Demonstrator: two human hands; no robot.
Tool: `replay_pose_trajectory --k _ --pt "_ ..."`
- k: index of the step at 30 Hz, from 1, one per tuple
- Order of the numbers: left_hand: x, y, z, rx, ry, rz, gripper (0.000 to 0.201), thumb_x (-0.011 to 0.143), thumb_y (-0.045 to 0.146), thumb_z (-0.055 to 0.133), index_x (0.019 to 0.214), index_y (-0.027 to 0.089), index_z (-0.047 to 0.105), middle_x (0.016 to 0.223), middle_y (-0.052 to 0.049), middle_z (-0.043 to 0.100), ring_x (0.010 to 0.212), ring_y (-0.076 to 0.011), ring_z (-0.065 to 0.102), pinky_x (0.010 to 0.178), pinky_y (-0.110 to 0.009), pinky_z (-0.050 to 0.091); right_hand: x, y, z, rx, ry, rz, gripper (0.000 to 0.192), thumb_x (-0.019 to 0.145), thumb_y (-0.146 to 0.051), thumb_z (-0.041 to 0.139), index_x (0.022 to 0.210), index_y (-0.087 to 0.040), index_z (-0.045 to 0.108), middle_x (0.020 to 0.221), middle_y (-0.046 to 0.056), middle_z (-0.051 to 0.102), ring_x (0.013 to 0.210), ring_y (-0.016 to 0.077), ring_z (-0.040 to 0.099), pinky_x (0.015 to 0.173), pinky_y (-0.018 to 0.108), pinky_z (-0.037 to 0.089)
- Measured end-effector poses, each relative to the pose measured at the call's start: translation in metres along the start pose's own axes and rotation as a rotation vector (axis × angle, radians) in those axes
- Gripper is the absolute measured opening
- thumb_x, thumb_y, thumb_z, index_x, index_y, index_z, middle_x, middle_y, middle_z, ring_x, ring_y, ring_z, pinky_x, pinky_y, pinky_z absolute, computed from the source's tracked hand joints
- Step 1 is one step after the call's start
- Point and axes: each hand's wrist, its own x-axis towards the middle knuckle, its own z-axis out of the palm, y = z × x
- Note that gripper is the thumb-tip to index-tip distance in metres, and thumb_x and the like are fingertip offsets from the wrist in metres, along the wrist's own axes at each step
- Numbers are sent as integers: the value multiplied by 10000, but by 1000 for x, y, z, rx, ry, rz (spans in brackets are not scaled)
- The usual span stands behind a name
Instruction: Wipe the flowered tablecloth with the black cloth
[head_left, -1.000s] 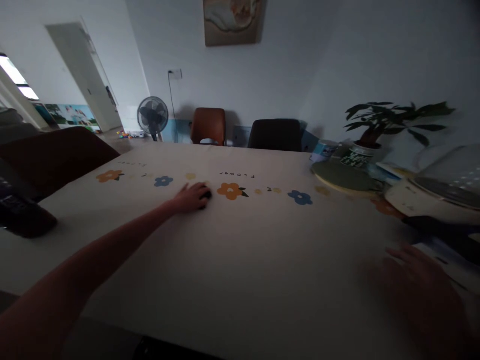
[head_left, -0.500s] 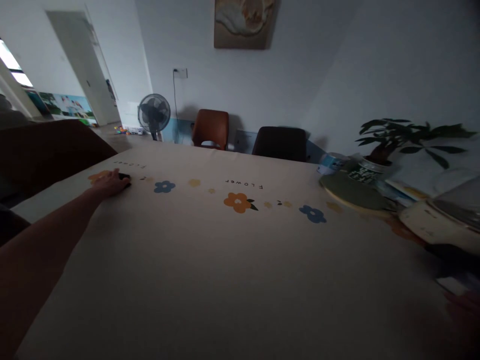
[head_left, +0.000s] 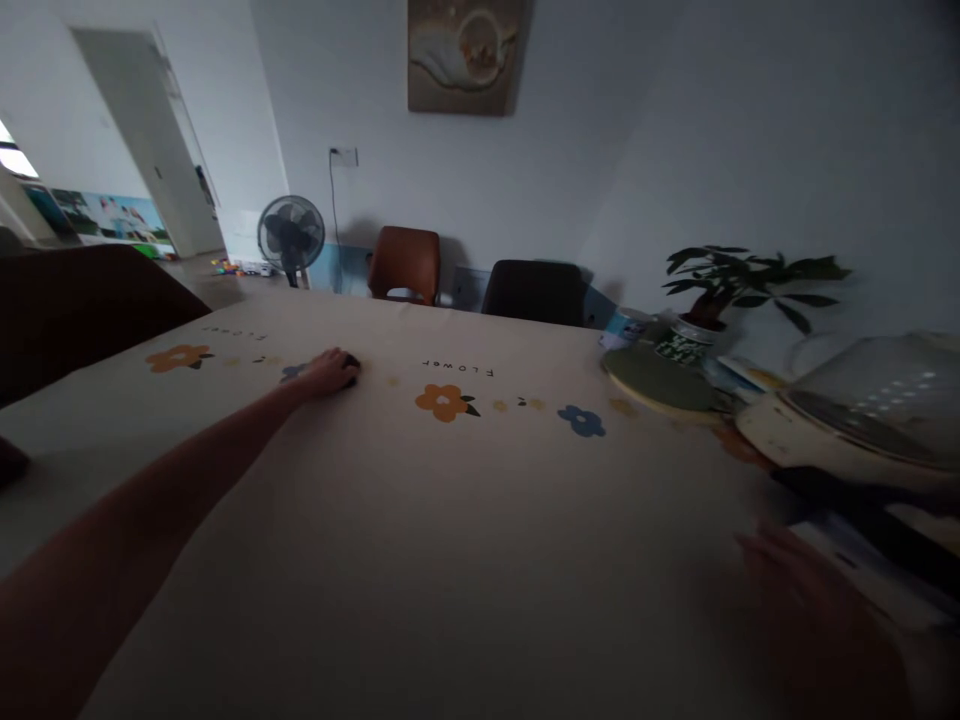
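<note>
— Item one?
— Small dark object [head_left: 349,362], far side of the tablecloth [head_left: 420,540], just beside a blue printed flower. Too dim to identify.
— Who has it?
— Left hand [head_left: 328,372], arm stretched full across the table, palm down, fingers curled over the object and pressing it to the cloth.
— Right hand?
— Right hand [head_left: 817,610], near corner, blurred; fingers loosely spread, flat over the cloth, holding nothing. Contact with the cloth: cannot tell.
— Around it?
— Orange flower [head_left: 444,401] mid-table, well apart from the left hand. Cooker [head_left: 840,430] with a domed lid right of that, green mat [head_left: 660,378] behind, potted plant [head_left: 712,300] at the wall. Fan [head_left: 291,234] and two chairs beyond.
</note>
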Motion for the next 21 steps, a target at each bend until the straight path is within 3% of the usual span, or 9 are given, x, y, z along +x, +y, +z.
replay_pose_trajectory --k 3,7,12,15,17,21 --pt "0 86 14 -37 -12 194 437 984 406 437 1319 136 514 1438 -148 473 1318 -255 453 1120 -445 346 -3 -10 -7 106 -54 74 416 801 -602 419 876 -271 660 1247 114 675 1194 343 624 1021 546 487" --pt "-19 194 29 -77 -28 417 467 959 398 433 1328 123 514 1458 -163 450 1360 -275 408 1136 -437 326 -5 -25 -14 168 -98 83 401 796 -568 440 890 -253 669 1267 118 663 1211 325 614 1028 518 484" --pt "-54 305 42 -134 -26 636 562 931 434 408 1361 77 467 1467 -205 427 1388 -307 369 1154 -436 303 -6 -35 -18 186 -135 96 405 804 -544 435 881 -235 685 1285 134 655 1205 326 613 797 454 577" --pt "-72 355 49 -171 -5 770 627 916 439 438 1425 77 378 1501 -204 398 1423 -292 324 1181 -433 264 -7 -37 -21 212 -154 110 414 810 -541 440 889 -222 693 1298 143 646 1189 326 619 725 434 583" --pt "-79 379 53 -188 6 858 611 912 432 452 1406 77 399 1501 -198 405 1425 -283 321 1186 -427 258 -7 -37 -22 224 -157 114 417 815 -540 441 896 -218 694 1294 143 646 1176 323 625 717 436 586" --pt "-81 402 55 -197 8 988 490 923 415 441 1309 125 523 1487 -154 443 1423 -276 329 1202 -473 227 -7 -33 -21 197 -156 114 410 821 -541 445 893 -231 704 1286 131 656 1178 322 630 783 459 586"
